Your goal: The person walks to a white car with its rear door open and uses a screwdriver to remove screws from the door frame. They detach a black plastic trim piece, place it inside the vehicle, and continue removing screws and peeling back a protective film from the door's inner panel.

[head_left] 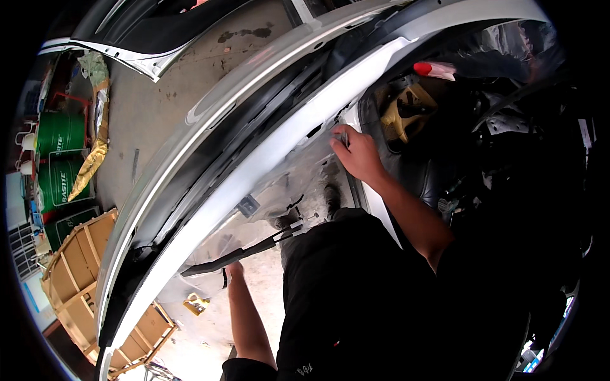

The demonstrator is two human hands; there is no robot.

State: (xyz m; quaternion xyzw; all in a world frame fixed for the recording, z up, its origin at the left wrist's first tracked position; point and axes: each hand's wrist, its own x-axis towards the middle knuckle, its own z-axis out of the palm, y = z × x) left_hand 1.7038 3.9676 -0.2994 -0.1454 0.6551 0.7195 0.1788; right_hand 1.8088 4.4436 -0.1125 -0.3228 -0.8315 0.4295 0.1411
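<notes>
A white car door (254, 171) stands open across the view, its inner side toward me. Translucent plastic film (264, 209) hangs over that inner side. My right hand (357, 154) is at the far end of the door, beside the white body pillar (376, 206), fingers curled together; a small dark bit shows at the fingertips, too little to name. Low on the door, my left hand (233, 263) reaches up by the film, its fingers blurred and partly covered. Just above its wrist, a black-wrapped wiring harness (244, 254) runs from the door toward my legs.
Green drums (60, 133) stand at the left, near a gold-wrapped strip (92, 162) and wood-framed cardboard panels (82, 273). Another door panel (136, 54) is at the upper left. On the floor lies a yellow piece (197, 304). Inside the car is a yellow part (406, 114).
</notes>
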